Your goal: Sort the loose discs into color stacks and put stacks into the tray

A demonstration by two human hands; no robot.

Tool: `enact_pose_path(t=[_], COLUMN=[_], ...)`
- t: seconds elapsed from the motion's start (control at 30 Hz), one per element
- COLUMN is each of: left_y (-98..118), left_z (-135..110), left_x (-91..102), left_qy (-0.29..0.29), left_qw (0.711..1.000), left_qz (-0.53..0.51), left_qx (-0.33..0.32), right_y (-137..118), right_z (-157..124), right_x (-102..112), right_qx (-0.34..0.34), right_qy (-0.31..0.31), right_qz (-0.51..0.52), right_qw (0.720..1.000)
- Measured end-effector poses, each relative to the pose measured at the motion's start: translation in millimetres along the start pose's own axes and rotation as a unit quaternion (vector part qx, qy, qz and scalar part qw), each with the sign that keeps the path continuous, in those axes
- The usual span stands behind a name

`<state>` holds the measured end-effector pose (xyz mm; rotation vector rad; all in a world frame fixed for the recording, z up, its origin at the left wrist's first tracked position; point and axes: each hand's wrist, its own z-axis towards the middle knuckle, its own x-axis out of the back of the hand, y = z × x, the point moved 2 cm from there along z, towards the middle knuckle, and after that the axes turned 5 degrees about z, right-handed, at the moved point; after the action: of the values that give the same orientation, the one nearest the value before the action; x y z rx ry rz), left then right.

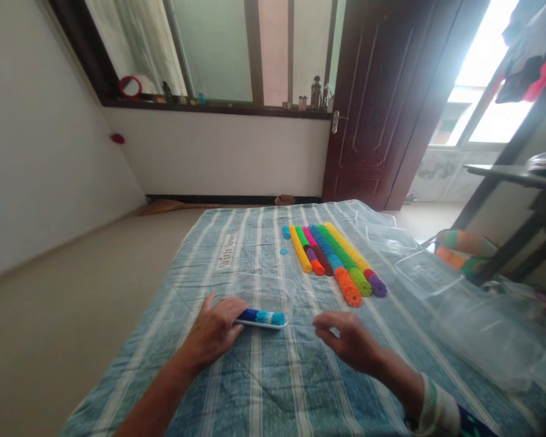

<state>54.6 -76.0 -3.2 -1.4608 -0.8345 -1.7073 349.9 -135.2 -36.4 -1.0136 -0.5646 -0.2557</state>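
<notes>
My left hand [219, 321] is closed over the left end of a clear plastic box [266, 284], thumb at its near edge and fingers reaching inside. Along the near side of this box lies a row of small round slices [264, 317], dark blue at the left and light blue and white further right. The row's left end is hidden under my fingers. My right hand [346, 337] hovers over the cloth to the right of the box, apart from it. Its fingers are loosely curled, with a gap to the thumb, and nothing shows between them.
Long rows of colourful round slices [332, 252] lie beyond my right hand. Two small blue pieces [286, 232] sit beside them. A "With love" label [226, 252] lies at the left of the striped cloth [173, 340]. Several clear containers [430, 272] line the right edge.
</notes>
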Motion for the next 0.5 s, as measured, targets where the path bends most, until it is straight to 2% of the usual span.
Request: enact_pose_path(t=[0.2, 0.5], left_y=[-2.7, -0.6], left_z=[3.9, 0.7], left_x=[-4.2, -2.1], left_qy=[0.011, 0.015], left_qw=[0.999, 0.999], left_qz=[-0.014, -0.016], left_qx=[-0.029, -0.024], right_y=[2.0, 2.4], right_z=[-22.9, -23.6], right_x=[-3.4, -8.7], right_qx=[-0.055, -0.079], right_qy=[-0.008, 0.017], right_qz=[-0.008, -0.017], right_qw=[0.998, 0.997])
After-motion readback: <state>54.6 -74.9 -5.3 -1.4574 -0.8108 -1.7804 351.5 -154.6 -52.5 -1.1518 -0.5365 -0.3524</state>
